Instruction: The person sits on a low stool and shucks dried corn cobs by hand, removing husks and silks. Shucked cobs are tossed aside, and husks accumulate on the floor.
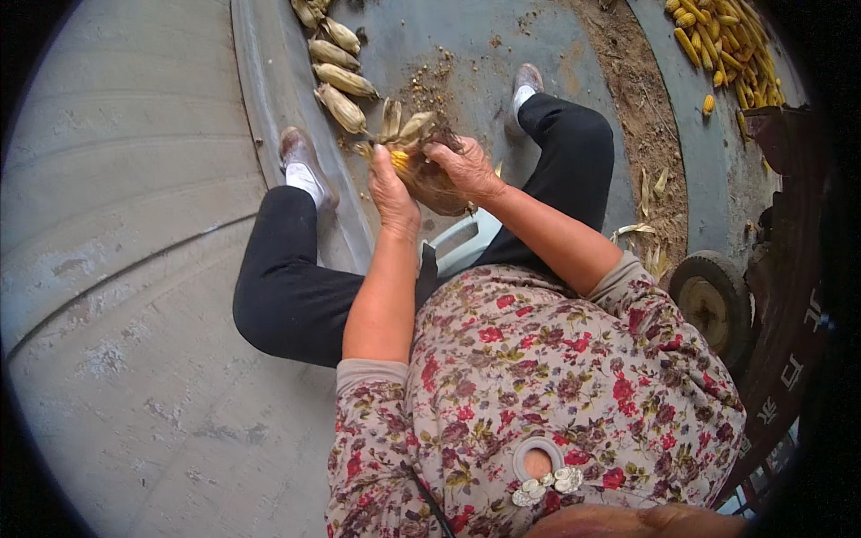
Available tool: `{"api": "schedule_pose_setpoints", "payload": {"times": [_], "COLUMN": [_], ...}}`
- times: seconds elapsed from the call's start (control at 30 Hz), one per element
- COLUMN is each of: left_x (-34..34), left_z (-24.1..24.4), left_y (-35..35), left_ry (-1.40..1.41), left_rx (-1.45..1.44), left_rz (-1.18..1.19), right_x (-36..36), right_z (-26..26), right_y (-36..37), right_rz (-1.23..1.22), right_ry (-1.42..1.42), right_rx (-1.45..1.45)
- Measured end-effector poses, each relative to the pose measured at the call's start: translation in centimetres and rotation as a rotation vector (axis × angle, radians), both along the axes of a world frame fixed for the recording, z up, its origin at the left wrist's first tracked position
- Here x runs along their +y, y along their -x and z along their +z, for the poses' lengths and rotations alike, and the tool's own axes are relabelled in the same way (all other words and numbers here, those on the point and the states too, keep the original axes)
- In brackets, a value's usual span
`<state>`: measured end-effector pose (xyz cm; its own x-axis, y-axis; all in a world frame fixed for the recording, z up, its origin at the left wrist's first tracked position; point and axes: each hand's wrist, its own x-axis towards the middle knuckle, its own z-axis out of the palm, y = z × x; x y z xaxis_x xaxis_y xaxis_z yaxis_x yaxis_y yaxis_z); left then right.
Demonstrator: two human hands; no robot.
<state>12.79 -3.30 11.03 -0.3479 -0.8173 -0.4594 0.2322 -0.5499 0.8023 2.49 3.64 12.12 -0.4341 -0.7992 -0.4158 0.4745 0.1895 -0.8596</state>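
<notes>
An ear of corn [399, 160] is between my hands, its husk partly pulled back so that yellow kernels show. My left hand [392, 191] grips it from the left, thumb lying along the husk near the kernels. On the other side, my right hand [465, 168] pinches dark brown corn silk and husk at the ear. Peeled husk leaves [410, 126] spread out beyond the fingers. Much of the cob is covered by husk, silk and my hands. Just past them, several unpeeled ears of corn [343, 81] lie in a row on the ground.
Peeled yellow cobs [730, 47] are heaped at the far right. Loose kernels and crumbs [430, 84] are scattered between my feet. A pale plastic piece with a slot [464, 239] shows between my legs. A rubber-tyred wheel [712, 306] and a dark red panel bearing writing [780, 397] stand at right.
</notes>
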Motion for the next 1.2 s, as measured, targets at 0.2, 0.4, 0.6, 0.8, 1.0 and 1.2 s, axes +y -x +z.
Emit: {"api": "schedule_pose_setpoints", "payload": {"times": [0.2, 0.4, 0.6, 0.8, 1.0, 1.2], "left_x": [-1.2, -2.7, -5.2, -8.8, -9.2, -8.4], "left_z": [-0.2, -3.0, -3.6, -4.5, -1.8, 0.4], "left_y": [-0.6, -1.2, -2.8, -4.9, -4.0, -3.5], "left_ry": [-0.221, -0.396, -0.446, -0.361, -0.223, 0.106], "left_rx": [0.104, 0.136, 0.027, 0.065, 0.1, 0.009], "left_rz": [0.093, 0.086, 0.23, 0.408, 0.409, 0.32], "right_x": [-0.2, 0.6, 4.1, 7.4, 7.0, 5.0], "right_z": [1.4, 2.8, 4.8, 6.2, 3.2, 2.4], "right_y": [-1.6, -2.1, -0.2, 3.4, 2.8, 4.0], "right_rz": [0.031, 0.261, 0.463, 0.618, 0.568, 0.499], "right_ry": [0.071, 0.137, -0.06, -0.055, -0.126, -0.084], "right_rx": [-0.143, -0.052, -0.006, 0.371, 0.358, 0.922]}}
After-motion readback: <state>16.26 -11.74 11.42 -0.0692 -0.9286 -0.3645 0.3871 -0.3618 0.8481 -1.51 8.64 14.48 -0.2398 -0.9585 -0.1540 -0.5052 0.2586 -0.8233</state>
